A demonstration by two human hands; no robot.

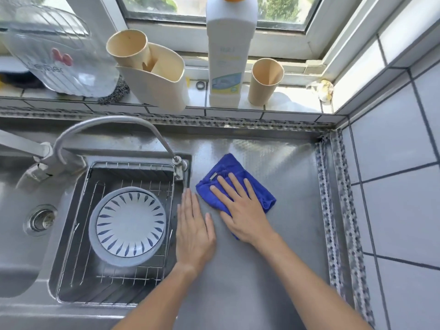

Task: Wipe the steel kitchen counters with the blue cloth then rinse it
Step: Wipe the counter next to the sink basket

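Observation:
The blue cloth [228, 171] lies folded on the steel counter [281, 182] just right of the sink. My right hand [240, 210] presses flat on the cloth, fingers straight and spread, covering its near half. My left hand [194, 231] rests flat on the bare counter beside the sink's right edge, a little left of the cloth and not touching it. The tap [114, 125] arches over the sink [21, 253], its spout ending above the sink's back right corner. No water is running.
A wire rack [114, 282] in the sink holds a bowl with a blue-patterned plate [131, 226]. On the tiled sill stand a white bottle [229, 51], beige cups [264, 82], a cutlery holder [154, 84] and a clear plastic jug [54, 55]. Tiled wall [392, 163] bounds the counter's right side.

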